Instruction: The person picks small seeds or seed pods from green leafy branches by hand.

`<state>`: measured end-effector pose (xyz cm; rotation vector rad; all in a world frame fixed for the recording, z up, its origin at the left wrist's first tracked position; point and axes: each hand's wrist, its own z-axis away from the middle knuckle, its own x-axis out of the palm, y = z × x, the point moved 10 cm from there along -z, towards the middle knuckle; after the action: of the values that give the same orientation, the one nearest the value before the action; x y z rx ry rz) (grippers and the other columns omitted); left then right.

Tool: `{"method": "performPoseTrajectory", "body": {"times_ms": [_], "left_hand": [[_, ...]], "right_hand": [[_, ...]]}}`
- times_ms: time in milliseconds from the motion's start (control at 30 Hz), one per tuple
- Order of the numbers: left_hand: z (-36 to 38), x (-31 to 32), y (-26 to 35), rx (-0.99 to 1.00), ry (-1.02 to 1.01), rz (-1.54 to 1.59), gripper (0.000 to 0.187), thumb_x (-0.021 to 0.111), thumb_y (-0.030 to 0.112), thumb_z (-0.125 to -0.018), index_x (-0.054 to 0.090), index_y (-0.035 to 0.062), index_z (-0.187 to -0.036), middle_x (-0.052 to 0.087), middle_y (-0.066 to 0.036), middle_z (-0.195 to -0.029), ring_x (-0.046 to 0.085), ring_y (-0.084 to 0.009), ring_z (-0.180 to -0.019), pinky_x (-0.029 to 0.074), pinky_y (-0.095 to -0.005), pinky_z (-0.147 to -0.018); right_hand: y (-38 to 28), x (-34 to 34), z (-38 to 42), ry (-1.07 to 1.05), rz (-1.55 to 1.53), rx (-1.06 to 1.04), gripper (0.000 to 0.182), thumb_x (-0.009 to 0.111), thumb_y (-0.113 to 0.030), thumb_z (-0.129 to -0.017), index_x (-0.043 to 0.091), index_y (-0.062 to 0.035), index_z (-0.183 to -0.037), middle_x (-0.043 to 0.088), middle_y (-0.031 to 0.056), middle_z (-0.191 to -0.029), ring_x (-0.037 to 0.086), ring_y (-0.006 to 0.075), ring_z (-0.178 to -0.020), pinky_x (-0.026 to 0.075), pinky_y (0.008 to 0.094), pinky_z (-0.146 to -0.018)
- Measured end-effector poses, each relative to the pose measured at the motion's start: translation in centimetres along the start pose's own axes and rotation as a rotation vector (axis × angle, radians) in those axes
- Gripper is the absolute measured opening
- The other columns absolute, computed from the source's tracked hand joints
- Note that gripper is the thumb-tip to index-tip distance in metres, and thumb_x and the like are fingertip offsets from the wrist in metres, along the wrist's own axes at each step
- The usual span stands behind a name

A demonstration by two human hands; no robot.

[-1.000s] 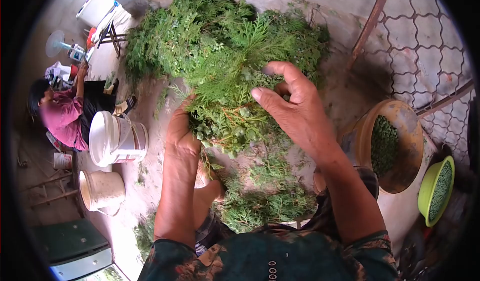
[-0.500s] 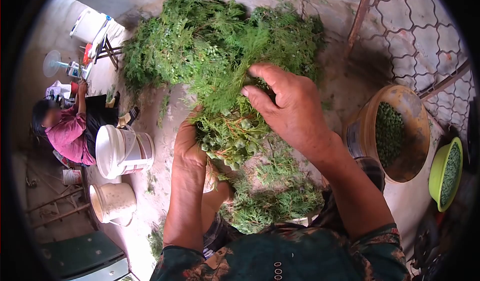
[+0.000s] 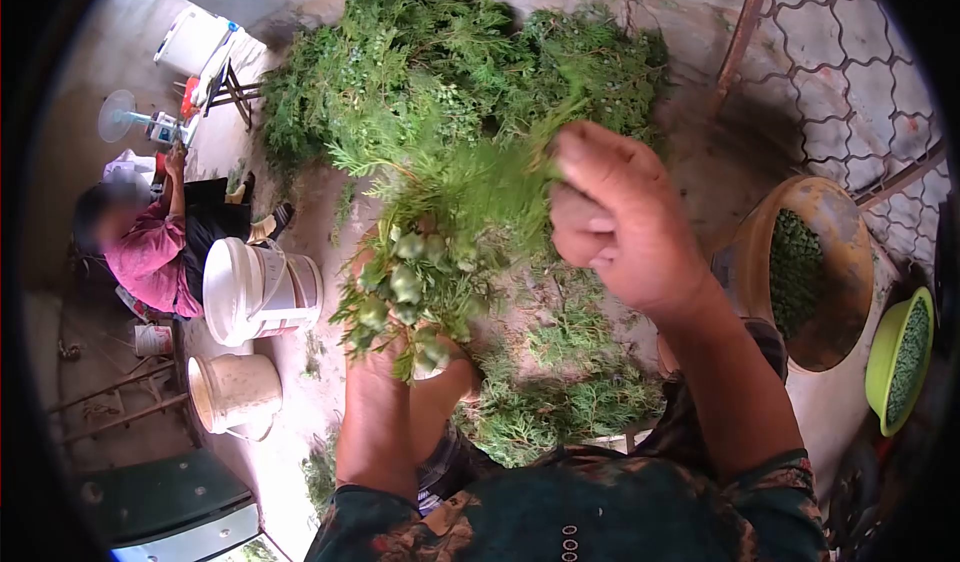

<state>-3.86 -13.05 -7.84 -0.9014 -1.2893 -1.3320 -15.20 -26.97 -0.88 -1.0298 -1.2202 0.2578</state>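
A leafy evergreen branch (image 3: pixel 440 187) with plump green cones (image 3: pixel 405 282) lies across my left hand (image 3: pixel 376 364), which is closed around it. The foliage and cones cover most of that hand's fingers. To the right, my right hand (image 3: pixel 628 217) has its fingers curled, with thumb and forefinger pinched on the end of a feathery green sprig (image 3: pixel 545 157). Motion blurs this sprig, and it overlaps the branch. Beyond both hands rises a big heap of cut evergreen branches (image 3: pixel 400 72).
On the right stand a tan bucket (image 3: pixel 850 252) partly filled with green cones and a lime-green basin (image 3: pixel 882 362). Cut sprigs (image 3: pixel 560 402) litter the floor below. Left are a lidded white bucket (image 3: pixel 235 292), a cream bucket (image 3: pixel 245 392) and a seated person (image 3: pixel 150 252).
My right hand has moved right, drawing the sprig's end away from the left hand. The left hand has turned, bringing the cones up and left into clearer view.
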Motion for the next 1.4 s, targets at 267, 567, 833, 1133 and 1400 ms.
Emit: {"method": "performPoseTrajectory", "body": {"times_ms": [267,567,833,1133,1400], "left_hand": [[-0.7,-2.8,4.7,0.42,0.53,0.053,0.031,0.047,0.025,-0.091,0.054,-0.0009,-0.107,0.06,-0.015,-0.09,0.061,-0.0238,-0.078,0.053,-0.0375,-0.075],[-2.3,-3.8,2.2,0.231,0.382,0.429,0.036,0.057,0.015,-0.08,0.047,-0.002,-0.111,0.055,-0.014,-0.1,0.058,-0.0238,-0.089,0.052,-0.035,-0.078],[-2.9,-3.0,2.0,0.216,0.217,0.099,0.038,0.057,0.019,-0.084,0.047,-0.0019,-0.114,0.051,-0.018,-0.107,0.058,-0.026,-0.09,0.053,-0.036,-0.075],[-1.6,0.5,-0.6,0.07,0.078,-0.06,0.036,0.053,0.022,-0.086,0.048,-0.0017,-0.114,0.054,-0.019,-0.105,0.059,-0.0278,-0.088,0.053,-0.0381,-0.075],[-2.6,1.0,-0.4,0.069,0.103,-0.078,0.036,0.05,0.024,-0.088,0.049,-0.0015,-0.114,0.057,-0.019,-0.104,0.06,-0.0295,-0.087,0.053,-0.04,-0.074]], "right_hand": [[-8.6,-10.5,-1.3,0.086,-0.461,-0.451,0.027,0.044,-0.019,-0.093,0.044,-0.0122,-0.067,0.042,-0.004,-0.055,0.035,0.007,-0.04,0.031,0.0238,-0.038],[0.7,-1.9,-1.8,0.082,-0.157,-0.008,0.028,0.049,-0.037,-0.092,0.052,-0.0126,-0.08,0.049,-0.0028,-0.065,0.032,0.0021,-0.038,0.026,0.0179,-0.034],[0.7,0.9,-1.5,0.015,0.417,-0.157,0.012,0.056,-0.016,-0.091,0.054,-0.0038,-0.092,0.046,-0.0049,-0.067,0.036,0.0015,-0.051,0.03,0.0175,-0.043],[1.4,3.1,-0.7,-0.082,0.639,-0.254,0.043,0.064,-0.017,-0.085,0.045,0.0013,-0.119,0.052,0.0043,-0.092,0.051,0.0085,-0.078,0.045,0.0231,-0.068],[2.7,3.2,-0.8,-0.106,0.211,0.018,0.035,0.06,-0.014,-0.086,0.044,0.0005,-0.113,0.058,0.0076,-0.079,0.054,0.013,-0.061,0.045,0.0265,-0.055]]}}
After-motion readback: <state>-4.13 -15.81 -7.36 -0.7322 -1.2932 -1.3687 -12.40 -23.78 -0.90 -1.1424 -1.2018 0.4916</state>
